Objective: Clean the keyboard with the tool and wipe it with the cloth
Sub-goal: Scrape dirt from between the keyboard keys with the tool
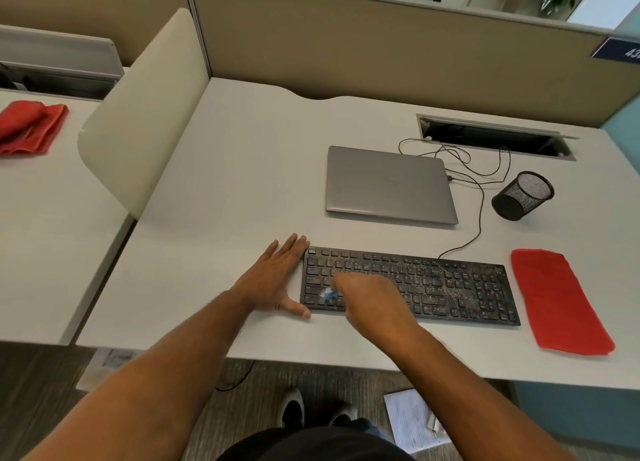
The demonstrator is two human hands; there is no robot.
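A black keyboard (457,287) lies on the white desk (225,183), speckled with pale crumbs, mostly across its middle and right keys. My left hand (277,277) lies flat with straight fingers against the keyboard's left edge. My right hand (370,298) hovers over the left keys, blurred, and grips a small blue and white cleaning tool (329,292) whose tip touches the keys. A red cloth (557,301) lies flat to the right of the keyboard, untouched.
A closed grey laptop (388,183) sits behind the keyboard, with cables (481,183) trailing to a desk slot (495,137). A black mesh pen cup (523,196) stands at the right. Another red cloth (31,128) lies on the neighbouring desk. Papers (412,422) lie on the floor.
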